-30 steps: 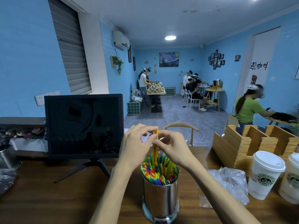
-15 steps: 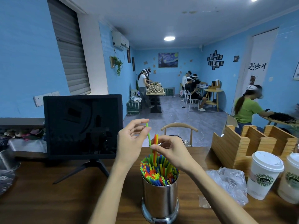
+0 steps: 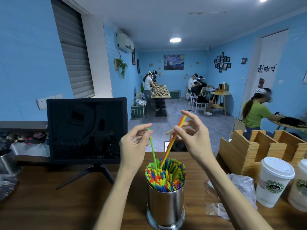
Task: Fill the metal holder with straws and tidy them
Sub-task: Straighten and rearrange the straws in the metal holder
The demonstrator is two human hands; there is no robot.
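A shiny metal holder (image 3: 166, 208) stands on the brown table in front of me, packed with several coloured straws (image 3: 166, 175). My left hand (image 3: 134, 146) pinches a green straw (image 3: 152, 150) that rises out of the bundle. My right hand (image 3: 194, 135) pinches an orange and a yellow straw (image 3: 171, 143) held together, tilted to the right, their lower ends still in the holder.
A dark monitor (image 3: 86, 130) on a stand sits at the left. A wooden organiser (image 3: 259, 151), two lidded paper cups (image 3: 274, 181) and a clear plastic bag (image 3: 240, 185) lie at the right. A metal pot (image 3: 6, 161) stands at the far left. People work at tables further back.
Both hands have risen and moved apart. The green straw went left with my left hand; the orange and yellow straws lifted higher and tilted right with my right hand.
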